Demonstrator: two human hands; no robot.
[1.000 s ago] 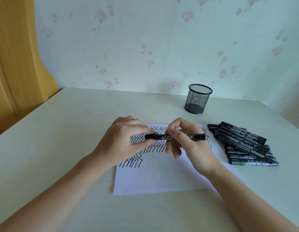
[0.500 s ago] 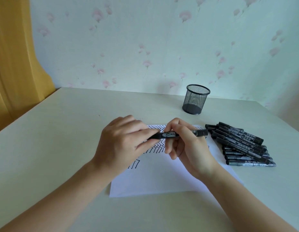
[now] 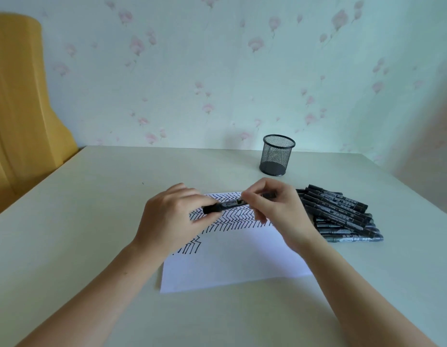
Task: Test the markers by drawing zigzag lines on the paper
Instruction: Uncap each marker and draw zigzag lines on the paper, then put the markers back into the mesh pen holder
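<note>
A black marker (image 3: 230, 204) is held level above the white paper (image 3: 232, 261). My left hand (image 3: 172, 219) pinches its left end, which looks like the cap. My right hand (image 3: 277, 211) grips the barrel, whose right end pokes out past my fingers. Rows of black zigzag lines (image 3: 232, 217) cover the far half of the sheet, partly hidden under both hands. A pile of several black markers (image 3: 342, 214) lies on the table to the right of the paper.
An empty black mesh pen cup (image 3: 277, 155) stands behind the paper near the wall. The pale table (image 3: 92, 209) runs to a flowered wall at the back. A yellow curtain (image 3: 19, 108) hangs at the left.
The marker has tilted, its right end rising and its left end dipping. Both hands keep their hold. The camera view has shifted slightly.
</note>
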